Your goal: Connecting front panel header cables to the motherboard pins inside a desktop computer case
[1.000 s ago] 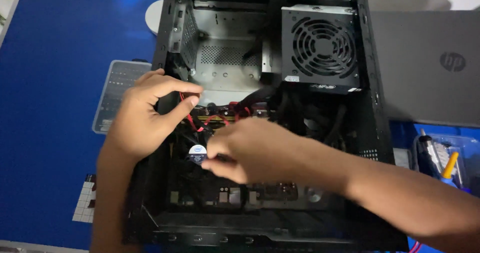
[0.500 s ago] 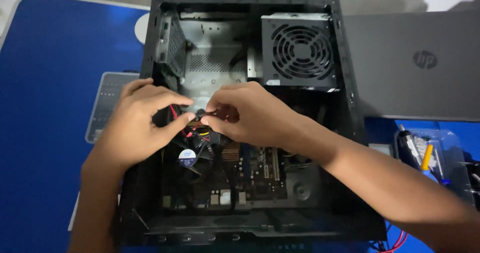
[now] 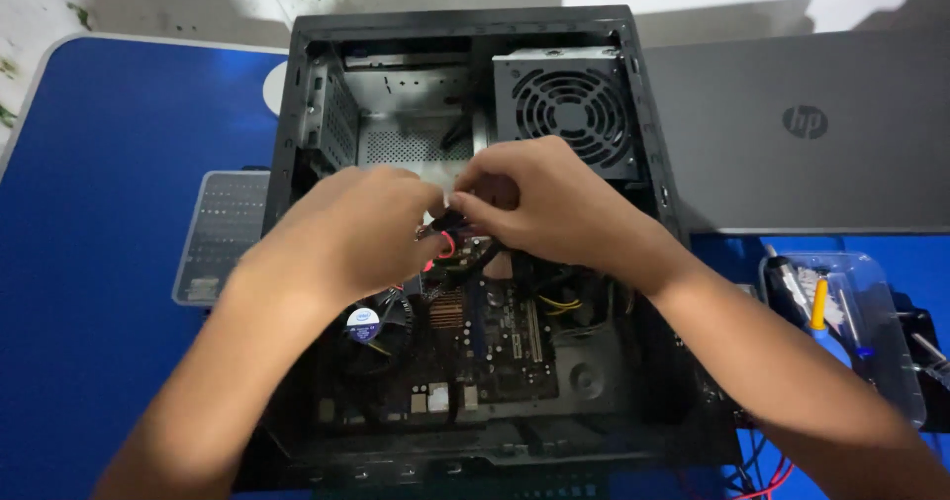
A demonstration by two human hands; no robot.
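While both hands meet over the middle of the open desktop computer case (image 3: 297, 94), the left hand (image 3: 346, 228) and right hand (image 3: 554, 203) pinch a small black cable connector (image 3: 447, 221) with red wires between their fingertips — each hand closed on it from its own side. The connector sits above the motherboard (image 3: 495, 347), at about six o'clock from the drive cage (image 3: 401, 114). The power supply fan grille (image 3: 569, 104) lies at one o'clock from the hands, the processor cooler fan (image 3: 368, 327) at seven o'clock. A closed grey laptop (image 3: 811, 129) rests at three o'clock beside the case, on the blue mat (image 3: 109, 213) — a clear plastic tool tray (image 3: 851, 312) below it.
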